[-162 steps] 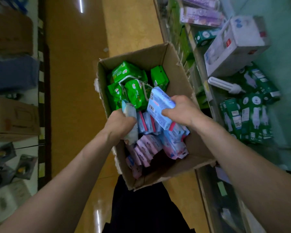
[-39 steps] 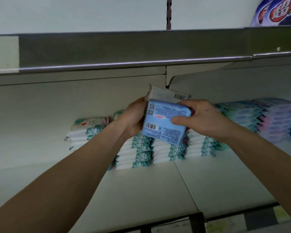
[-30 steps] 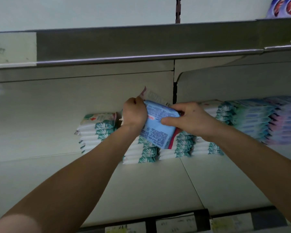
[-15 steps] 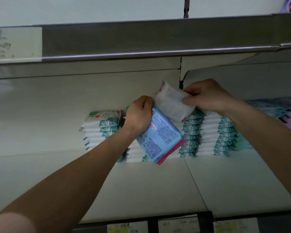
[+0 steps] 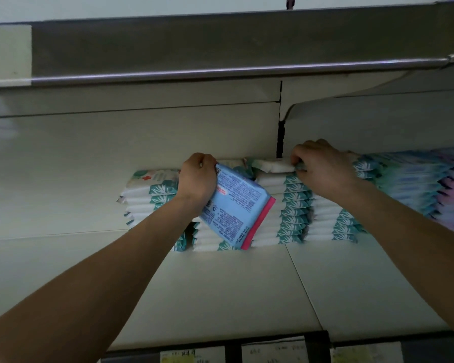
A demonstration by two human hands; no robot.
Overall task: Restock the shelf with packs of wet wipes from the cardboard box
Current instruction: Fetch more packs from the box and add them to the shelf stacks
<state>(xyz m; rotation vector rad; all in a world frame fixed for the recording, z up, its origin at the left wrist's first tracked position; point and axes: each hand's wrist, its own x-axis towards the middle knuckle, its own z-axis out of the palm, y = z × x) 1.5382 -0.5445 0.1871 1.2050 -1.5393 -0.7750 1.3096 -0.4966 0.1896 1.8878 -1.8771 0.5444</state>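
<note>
The blue pack [image 5: 236, 205] hung tilted before the stacks [image 5: 294, 213] on the shelf [image 5: 220, 284], its long axis running from upper left to its pink lower-right edge, with the fingers of the left hand [image 5: 197, 176] curled round its top corner. The white pack [image 5: 273, 165], airborne half a second earlier, lay flat atop the stacks, the right hand [image 5: 323, 169] pinching its right end.

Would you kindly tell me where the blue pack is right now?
In the head view, near the centre, the blue pack hangs tilted from the left hand, in front of the white-and-teal stacks on the shelf.
</note>
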